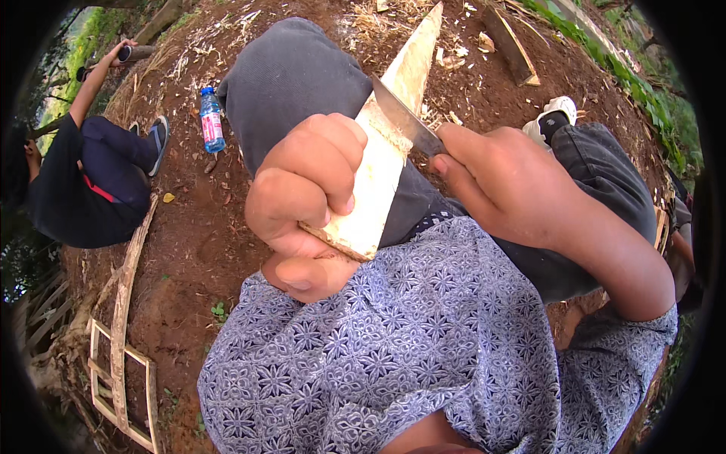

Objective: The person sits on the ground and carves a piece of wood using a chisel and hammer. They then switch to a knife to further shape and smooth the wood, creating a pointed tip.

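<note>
A pale, flat piece of wood (378, 174) slants up and away from my lap, its far end narrowing to a point. My left hand (306, 200) is closed round its near end, fingers curled over the left edge. In my right hand (503, 178) is a knife (404, 117), gripped near its handle, most of which the fingers hide. The knife's blade lies across the middle of the wood, touching it where the surface looks rough and cut. Behind the wood is my bent knee (291, 83) in dark trousers.
A blue-capped plastic bottle (211, 121) stands on the brown soil at left. Beyond it sits another person (106, 170) holding a dark rod-like thing. A wooden frame (121, 371) with a long pole lies lower left. Wood shavings and a split wood piece (510, 47) lie ahead.
</note>
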A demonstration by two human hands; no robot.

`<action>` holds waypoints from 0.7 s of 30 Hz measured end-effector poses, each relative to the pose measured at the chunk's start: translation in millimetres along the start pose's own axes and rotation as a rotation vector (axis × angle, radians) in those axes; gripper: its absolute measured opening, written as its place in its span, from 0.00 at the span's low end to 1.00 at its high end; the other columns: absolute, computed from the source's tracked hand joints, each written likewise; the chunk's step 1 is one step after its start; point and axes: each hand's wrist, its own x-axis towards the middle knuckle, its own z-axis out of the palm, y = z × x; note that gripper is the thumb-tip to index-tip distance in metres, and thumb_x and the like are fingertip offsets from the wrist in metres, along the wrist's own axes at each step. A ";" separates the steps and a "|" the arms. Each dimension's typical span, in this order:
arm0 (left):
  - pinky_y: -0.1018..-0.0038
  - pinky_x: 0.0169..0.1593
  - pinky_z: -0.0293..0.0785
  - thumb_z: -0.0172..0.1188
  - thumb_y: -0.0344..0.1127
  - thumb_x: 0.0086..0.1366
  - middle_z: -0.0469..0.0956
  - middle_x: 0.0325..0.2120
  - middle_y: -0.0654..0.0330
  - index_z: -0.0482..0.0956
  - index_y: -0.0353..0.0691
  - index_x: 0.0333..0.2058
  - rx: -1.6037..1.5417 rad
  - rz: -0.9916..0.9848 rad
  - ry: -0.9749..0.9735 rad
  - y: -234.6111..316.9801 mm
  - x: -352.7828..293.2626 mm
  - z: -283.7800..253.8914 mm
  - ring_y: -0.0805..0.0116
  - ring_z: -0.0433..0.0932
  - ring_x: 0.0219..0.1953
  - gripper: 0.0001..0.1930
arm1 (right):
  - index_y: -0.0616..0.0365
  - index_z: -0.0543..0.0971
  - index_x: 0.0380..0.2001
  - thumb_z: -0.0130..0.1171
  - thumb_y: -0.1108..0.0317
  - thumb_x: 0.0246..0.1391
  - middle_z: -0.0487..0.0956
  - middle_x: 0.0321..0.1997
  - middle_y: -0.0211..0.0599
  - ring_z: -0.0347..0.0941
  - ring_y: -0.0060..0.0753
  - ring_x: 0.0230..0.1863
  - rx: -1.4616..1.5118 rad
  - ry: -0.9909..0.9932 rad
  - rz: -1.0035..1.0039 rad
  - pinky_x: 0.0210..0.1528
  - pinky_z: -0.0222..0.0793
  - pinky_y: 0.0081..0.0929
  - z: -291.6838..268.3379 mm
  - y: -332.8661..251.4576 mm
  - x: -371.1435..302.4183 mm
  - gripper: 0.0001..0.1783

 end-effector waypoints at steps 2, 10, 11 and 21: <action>0.69 0.32 0.57 0.41 0.64 0.76 0.65 0.26 0.60 0.62 0.43 0.31 0.013 0.010 -0.013 -0.7 -0.3 -1.9 0.70 0.59 0.27 0.28 | 0.61 0.69 0.37 0.53 0.64 0.68 0.73 0.20 0.55 0.74 0.67 0.28 -0.036 -0.012 -0.003 0.30 0.66 0.58 1.4 -0.4 1.3 0.11; 0.66 0.35 0.55 0.33 0.60 0.78 0.67 0.23 0.65 0.64 0.45 0.30 0.170 0.064 -0.011 -6.5 -1.0 -6.5 0.71 0.62 0.24 0.27 | 0.63 0.67 0.40 0.52 0.64 0.68 0.76 0.22 0.58 0.75 0.69 0.29 -0.064 -0.050 0.106 0.32 0.69 0.59 13.8 -3.9 2.5 0.12; 0.65 0.36 0.55 0.31 0.60 0.79 0.67 0.22 0.65 0.65 0.45 0.30 0.177 0.062 0.007 -5.4 -1.0 -5.7 0.72 0.62 0.23 0.27 | 0.63 0.67 0.39 0.52 0.64 0.68 0.77 0.22 0.58 0.76 0.69 0.29 -0.073 -0.044 0.123 0.32 0.71 0.59 16.9 -5.8 3.4 0.12; 0.64 0.36 0.54 0.31 0.58 0.79 0.67 0.21 0.65 0.65 0.46 0.28 0.122 0.015 0.056 -2.2 2.0 -6.2 0.72 0.60 0.22 0.26 | 0.62 0.70 0.39 0.47 0.61 0.73 0.75 0.21 0.52 0.74 0.62 0.23 0.409 0.024 -0.036 0.29 0.72 0.50 47.4 10.6 11.7 0.14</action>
